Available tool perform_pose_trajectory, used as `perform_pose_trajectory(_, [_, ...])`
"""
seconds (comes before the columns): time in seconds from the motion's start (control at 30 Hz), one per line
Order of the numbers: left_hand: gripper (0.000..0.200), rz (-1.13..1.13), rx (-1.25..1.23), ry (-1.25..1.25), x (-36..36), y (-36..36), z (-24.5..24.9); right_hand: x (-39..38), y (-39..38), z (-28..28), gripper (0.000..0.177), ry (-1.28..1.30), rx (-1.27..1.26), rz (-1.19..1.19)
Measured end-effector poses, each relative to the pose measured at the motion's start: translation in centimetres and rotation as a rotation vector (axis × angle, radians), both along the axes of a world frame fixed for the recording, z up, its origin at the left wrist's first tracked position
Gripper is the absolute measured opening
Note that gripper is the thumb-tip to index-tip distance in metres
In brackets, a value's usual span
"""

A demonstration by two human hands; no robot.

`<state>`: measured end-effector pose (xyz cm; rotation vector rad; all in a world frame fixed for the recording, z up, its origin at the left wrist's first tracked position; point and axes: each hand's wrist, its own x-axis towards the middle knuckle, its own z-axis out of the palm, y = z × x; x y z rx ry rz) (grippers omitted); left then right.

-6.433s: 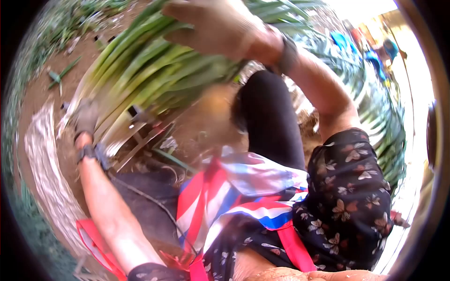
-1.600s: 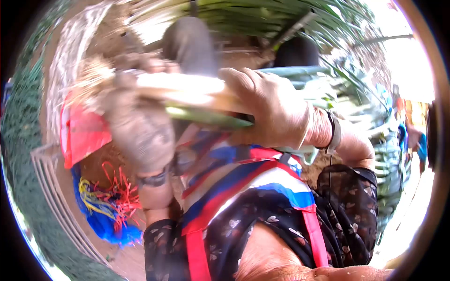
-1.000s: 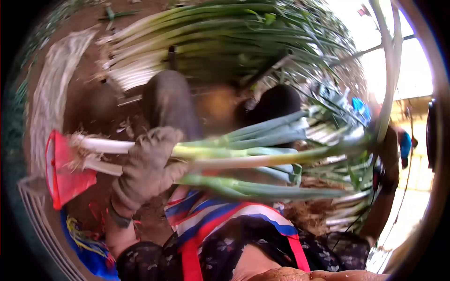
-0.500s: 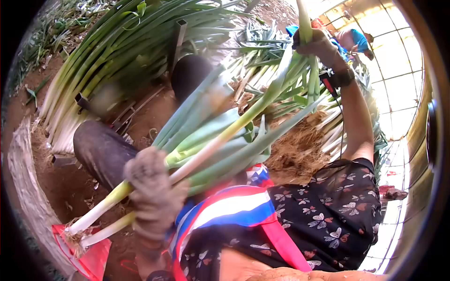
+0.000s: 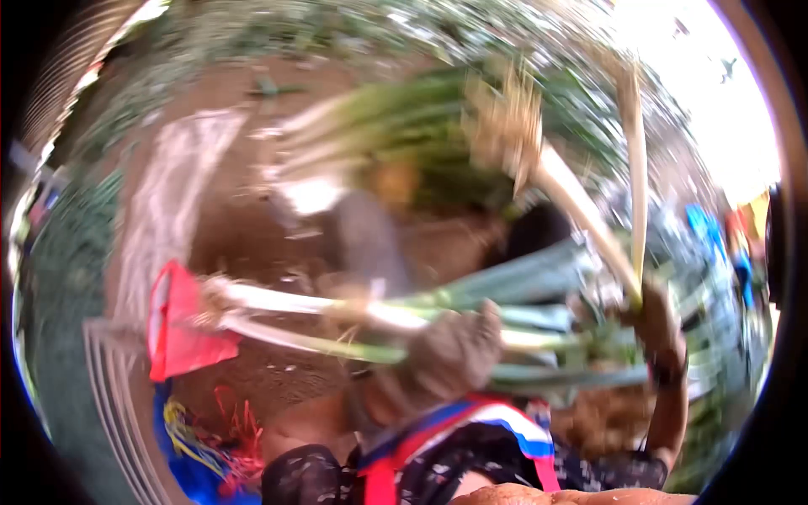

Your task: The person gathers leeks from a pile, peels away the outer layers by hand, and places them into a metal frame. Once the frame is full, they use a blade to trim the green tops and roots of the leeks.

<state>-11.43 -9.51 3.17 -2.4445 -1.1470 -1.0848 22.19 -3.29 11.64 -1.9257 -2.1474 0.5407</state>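
Note:
Several leeks lie across my lap, white root ends to the left and green leaves to the right. My left hand, in a dirty glove, is closed round their stems. To the right, my gloved right hand grips two more leeks low on their stalks. Their hairy roots point upward, and the stalks spread apart in a V. Motion blurs the right hand and those roots.
A pile of leeks lies on the soil beyond my knees. At the left are a pale log-like strip, a red triangular cloth or bag and coloured strings. Someone in blue is at the far right.
My view has swung to the left. My right hand has come down from its raised position and now holds leeks roots-up. My left hand keeps its grip on the leeks over my lap.

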Motion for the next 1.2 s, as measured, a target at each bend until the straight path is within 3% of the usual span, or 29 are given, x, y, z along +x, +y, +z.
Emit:
perform_pose_trajectory(0.03, [0.022,-0.012,0.084,0.099,-0.5,0.7,1.2,-1.7,-1.9,-0.3,0.043,0.11,0.032,0.138])
perform_pose_trajectory(0.07, [0.024,-0.044,0.153,0.193,-0.8,1.2,2.2,-4.0,-2.0,0.8,0.037,-0.04,-0.2,0.049])
perform_pose_trajectory(0.13, [0.028,0.074,0.298,0.48,-0.3,1.5,2.4,-4.9,-2.2,-1.4,0.03,-0.001,-0.172,0.235])
perform_pose_trajectory(0.2, [0.019,0.025,0.259,0.237,-0.2,1.9,2.3,-7.9,-2.0,-1.3,0.032,-0.002,-0.195,0.386])
perform_pose_trajectory(0.23, [0.019,0.058,0.297,0.255,-0.9,1.8,2.8,-8.9,-1.5,-1.8,0.033,0.164,-0.175,0.5])
perform_pose_trajectory(0.27, [0.019,0.084,0.336,0.27,-1.6,1.6,3.6,-9.2,-1.2,-2.3,0.033,0.157,-0.186,0.526])
perform_pose_trajectory(0.3, [0.019,0.079,0.406,0.361,-1.7,2.1,2.9,-9.8,-1.0,-2.2,0.034,0.172,-0.192,0.492])
perform_pose_trajectory(0.33, [0.018,-0.013,0.106,0.23,-1.5,2.1,2.5,-10.3,-0.9,-2.0,0.035,0.183,-0.203,0.455])
perform_pose_trajectory(0.4, [0.019,0.054,0.237,0.424,-2.7,1.5,3.5,-10.6,-0.5,-2.0,0.04,0.207,-0.316,0.393])
perform_pose_trajectory(0.43, [0.02,0.052,0.206,0.384,-3.0,1.4,3.5,-10.7,-0.4,-2.1,0.043,0.22,-0.373,0.36])
perform_pose_trajectory(0.53, [0.022,0.052,0.149,0.318,-3.9,1.4,3.2,-10.8,-0.8,-3.8,0.049,0.23,-0.256,0.421])
perform_pose_trajectory(0.57, [0.022,0.057,0.155,0.335,-4.4,1.4,3.4,-11.0,-0.9,-3.3,0.058,0.228,-0.231,0.459])
perform_pose_trajectory(0.67, [0.022,0.083,0.145,0.344,-5.7,1.3,4.1,-10.7,-1.6,-4.3,0.065,0.123,0.015,0.531])
perform_pose_trajectory(0.77, [0.021,0.104,0.156,0.323,-6.1,1.5,4.3,-10.9,-2.7,-5.6,0.065,0.135,0.127,0.483])
perform_pose_trajectory(0.87, [0.018,0.095,0.209,0.259,-5.5,2.5,4.0,-10.5,-3.3,-6.2,0.065,0.061,0.061,0.41])
perform_pose_trajectory(0.93, [0.02,0.068,0.223,0.227,-5.3,3.3,3.4,-9.1,-3.3,-6.7,0.053,-0.002,0.086,0.369])
perform_pose_trajectory(0.97, [0.023,0.166,0.381,0.236,-5.9,4.0,3.3,-8.3,-3.1,-5.9,0.047,-0.039,0.039,0.307])
perform_pose_trajectory(1.0, [0.022,0.009,-0.157,-0.347,-6.7,4.0,4.1,-7.9,-2.6,-4.3,0.042,-0.081,-0.013,0.24])
perform_pose_trajectory(1.1, [0.042,0.349,0.013,-0.051,-10.2,7.6,4.9,-4.2,0.1,-0.7,0.036,-0.115,0.299,0.17])
perform_pose_trajectory(1.13, [0.031,0.337,0.029,0.007,-11.6,10.0,4.3,-2.6,1.3,0.8,0.037,-0.16,0.398,0.178])
perform_pose_trajectory(1.2, [0.017,0.374,-0.312,0.252,-13.4,14.5,3.5,1.0,3.9,4.4,0.042,-0.251,0.408,0.023])
